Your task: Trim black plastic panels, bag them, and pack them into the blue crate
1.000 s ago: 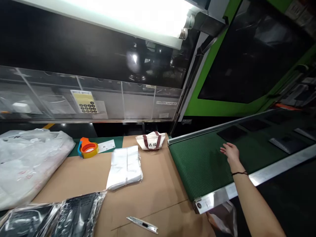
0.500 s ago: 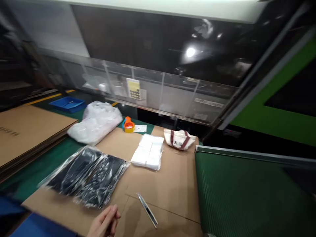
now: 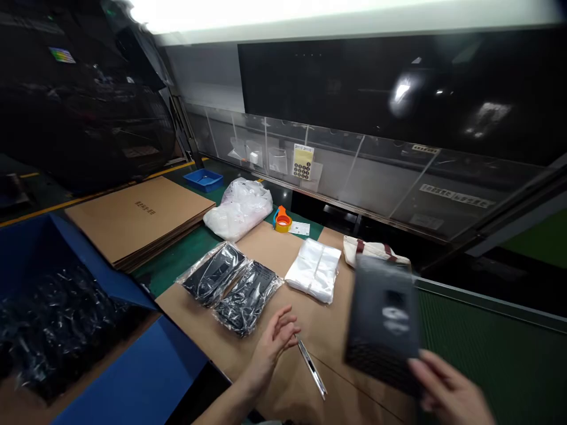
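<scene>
My right hand [image 3: 447, 392] grips the lower edge of a flat black plastic panel [image 3: 383, 321] and holds it above the brown cardboard sheet [image 3: 283, 254]. The panel is blurred by motion. My left hand [image 3: 274, 342] hovers over the cardboard with its fingers loosely curled and apart, holding nothing. It is just left of a slim utility knife [image 3: 312, 367]. Two bagged black panels [image 3: 233, 283] lie further left. A stack of clear white bags [image 3: 315, 270] lies beyond the knife.
A blue bin [image 3: 133, 360] of bagged black parts stands at the lower left. Flat cardboard sheets [image 3: 137, 215], a white plastic bundle [image 3: 239, 209], an orange tape dispenser [image 3: 282, 219] and a small tote bag [image 3: 372, 251] lie further back. The green conveyor belt [image 3: 509, 354] runs on the right.
The view has swung left from the conveyor to the table. My right hand, which reached over the belt, now holds a black panel. My left hand has come forward beside the knife.
</scene>
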Available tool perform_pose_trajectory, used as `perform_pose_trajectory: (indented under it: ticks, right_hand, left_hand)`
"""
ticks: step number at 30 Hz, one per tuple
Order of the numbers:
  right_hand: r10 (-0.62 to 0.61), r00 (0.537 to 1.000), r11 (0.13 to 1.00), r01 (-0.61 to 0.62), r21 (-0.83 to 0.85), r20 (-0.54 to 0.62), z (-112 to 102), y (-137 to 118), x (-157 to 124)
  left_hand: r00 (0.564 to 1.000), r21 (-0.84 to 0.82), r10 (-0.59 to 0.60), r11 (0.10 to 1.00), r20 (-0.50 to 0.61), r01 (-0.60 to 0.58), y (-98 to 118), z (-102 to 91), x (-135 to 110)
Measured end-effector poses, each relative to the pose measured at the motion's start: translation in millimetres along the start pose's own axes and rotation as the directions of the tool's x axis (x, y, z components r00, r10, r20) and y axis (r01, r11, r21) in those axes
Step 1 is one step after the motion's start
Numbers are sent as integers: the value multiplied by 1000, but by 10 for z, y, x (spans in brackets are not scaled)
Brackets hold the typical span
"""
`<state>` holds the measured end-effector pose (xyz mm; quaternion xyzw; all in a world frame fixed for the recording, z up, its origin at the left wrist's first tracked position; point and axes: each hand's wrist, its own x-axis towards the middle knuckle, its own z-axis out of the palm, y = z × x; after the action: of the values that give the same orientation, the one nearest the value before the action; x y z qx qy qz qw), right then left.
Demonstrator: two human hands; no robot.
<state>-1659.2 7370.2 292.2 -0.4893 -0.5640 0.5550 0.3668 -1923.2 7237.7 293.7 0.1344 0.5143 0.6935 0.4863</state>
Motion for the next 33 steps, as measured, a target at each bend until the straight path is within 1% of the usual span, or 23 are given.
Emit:
perform_pose_trajectory:
  ticks: [1, 2, 3, 4, 5, 6, 7, 8, 9, 10, 11, 12, 14, 15, 17, 19, 21, 23, 25, 28, 29, 30, 33]
  right_hand:
    - [45, 978, 999, -39, -33, 202, 308, -25, -108]
    - [44, 926, 998, -25, -56, 376, 597, -57, -211]
    - [-8, 860, 999, 31, -36, 510, 848, -85, -299]
    - [-24, 773, 999, 39, -10, 634, 1051, -94, -363]
    - [-40, 711, 999, 32, 25, 702, 1204, -73, -396]
    - [-47, 681, 999, 18, 48, 730, 1311, -11, -395]
    - [-32, 686, 999, 6, 39, 727, 1382, 97, -363]
    - [-13, 727, 1000, 20, -3, 686, 1431, 249, -306]
    - [8, 786, 994, 60, -89, 618, 1469, 437, -235]
    - [30, 840, 970, 106, -219, 541, 1506, 648, -162]
    - [28, 897, 923, 146, -356, 442, 1547, 866, -97]
    - [34, 927, 897, 136, -420, 373, 1593, 1074, -49]
    - [27, 961, 872, 111, -476, 275, 1693, 1412, -9]
    - [29, 969, 875, 94, -474, 246, 1741, 1528, -12]
    - [30, 977, 887, 71, -456, 211, 1823, 1651, -31]
    - [39, 978, 912, 50, -408, 206, 1883, 1649, -34]
    - [50, 976, 943, 23, -333, 210, 1917, 1541, -5]
    - [53, 976, 969, 1, -249, 211, 1915, 1319, 29]
    - [33, 975, 989, -1, -146, 219, 1870, 976, 27]
    - [-22, 959, 998, 7, 55, 283, 1741, 307, -86]
    - [-36, 951, 997, 13, 76, 306, 1694, 77, -144]
    - [-66, 947, 996, 46, 71, 314, 1652, -141, -203]
    - [-197, 913, 969, 236, -69, 356, 1585, -658, -327]
  left_hand:
    - [1000, -62, 1, 998, 1, -1, 56, 6, 0]
    - [1000, -116, 3, 993, 3, -2, 118, -7, 4]
    - [1000, -162, 5, 987, 4, -5, 184, -38, 12]
    - [1000, -207, 8, 978, 1, -7, 252, -85, 24]
    - [1000, -257, -4, 966, -5, 3, 320, -144, 36]
    - [999, -314, -40, 949, -6, 36, 387, -207, 46]
    - [996, -381, -92, 920, 9, 89, 449, -268, 50]
    - [988, -452, -147, 880, 38, 149, 506, -322, 46]
    - [978, -516, -196, 832, 70, 203, 554, -364, 34]
    - [967, -562, -234, 788, 104, 252, 592, -395, 14]
    - [956, -589, -260, 755, 136, 288, 619, -415, -13]
    - [950, -601, -273, 737, 154, 309, 633, -426, -44]
    - [941, -597, -299, 730, 159, 333, 634, -434, -105]
    - [934, -583, -319, 732, 164, 352, 626, -435, -130]
    - [916, -555, -362, 733, 172, 394, 607, -438, -163]
    - [898, -534, -401, 727, 179, 431, 601, -445, -169]
    - [889, -527, -416, 721, 190, 450, 613, -458, -156]
    - [886, -523, -416, 719, 204, 458, 638, -475, -134]
    - [880, -522, -420, 711, 222, 471, 669, -491, -112]
    - [860, -517, -438, 689, 262, 509, 717, -498, -79]
    - [860, -518, -434, 688, 268, 509, 731, -496, -67]
    - [862, -519, -428, 689, 272, 506, 744, -493, -54]
    - [870, -517, -413, 701, 268, 492, 773, -490, -5]
